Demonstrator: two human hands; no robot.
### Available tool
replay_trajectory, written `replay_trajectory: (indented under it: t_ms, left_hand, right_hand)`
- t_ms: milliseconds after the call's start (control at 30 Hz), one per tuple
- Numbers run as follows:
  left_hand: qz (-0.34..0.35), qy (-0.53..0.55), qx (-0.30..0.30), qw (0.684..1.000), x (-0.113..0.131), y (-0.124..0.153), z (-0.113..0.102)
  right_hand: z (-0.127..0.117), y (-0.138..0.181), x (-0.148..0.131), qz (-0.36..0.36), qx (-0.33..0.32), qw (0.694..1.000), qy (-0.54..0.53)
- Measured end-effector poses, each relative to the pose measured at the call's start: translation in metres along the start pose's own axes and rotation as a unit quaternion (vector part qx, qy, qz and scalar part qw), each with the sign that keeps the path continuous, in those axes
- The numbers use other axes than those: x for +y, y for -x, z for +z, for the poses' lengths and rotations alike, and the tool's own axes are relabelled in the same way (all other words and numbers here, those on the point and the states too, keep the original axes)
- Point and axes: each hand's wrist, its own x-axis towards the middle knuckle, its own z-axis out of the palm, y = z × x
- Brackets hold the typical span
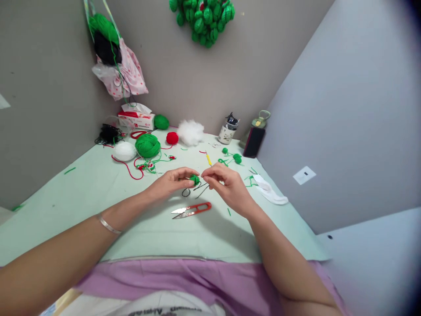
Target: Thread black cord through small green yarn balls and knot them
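My left hand (173, 182) pinches a small green crocheted piece (195, 179) between thumb and fingers, just above the pale green table (82, 193). My right hand (226, 184) is closed in a pinch right beside that piece; a thin black thread (192, 190) loops down from between the two hands. What the right fingertips hold is too small to name. Red-handled thread snips (190, 210) lie on the table just below both hands.
Behind the hands lie a green yarn ball (148, 145), a white ball (124, 151), a red ball (172, 138), white stuffing (190, 132), a tissue box (136, 119), a jar (227, 131), small green pieces (235, 157) and a yellow hook (208, 159). Grey walls enclose the table.
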Motion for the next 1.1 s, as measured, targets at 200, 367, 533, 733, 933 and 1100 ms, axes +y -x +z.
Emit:
replay_trajectory:
  t_ms: [200, 367, 533, 733, 933, 1100]
  left_hand:
    - [0.011, -0.004, 0.042, 0.999, 0.0033, -0.0005, -0.0023]
    - [0.022, -0.028, 0.046, 0.998, 0.0027, -0.0008, -0.0031]
    - [0.022, -0.046, 0.051, 0.997, 0.0021, 0.0000, -0.0034]
    - [0.035, -0.041, 0.052, 0.997, 0.0002, -0.0012, -0.0035]
    - [0.067, -0.068, 0.069, 0.993, -0.0024, -0.0016, -0.0019]
    - [0.087, -0.109, 0.084, 0.987, -0.0019, 0.0001, 0.0021]
  right_hand:
    - [0.0025, -0.0004, 0.0058, -0.035, 0.023, 0.991, 0.123]
    - [0.0034, 0.0002, 0.0049, -0.039, 0.002, 0.985, 0.166]
    - [0.0038, 0.0006, 0.0063, -0.037, -0.005, 0.983, 0.182]
    - [0.0039, 0.0014, 0.0059, -0.026, -0.024, 0.982, 0.186]
    - [0.0061, 0.0015, 0.0082, -0.020, -0.035, 0.979, 0.199]
    - [0.0098, 0.0003, 0.0087, -0.011, -0.049, 0.982, 0.185]
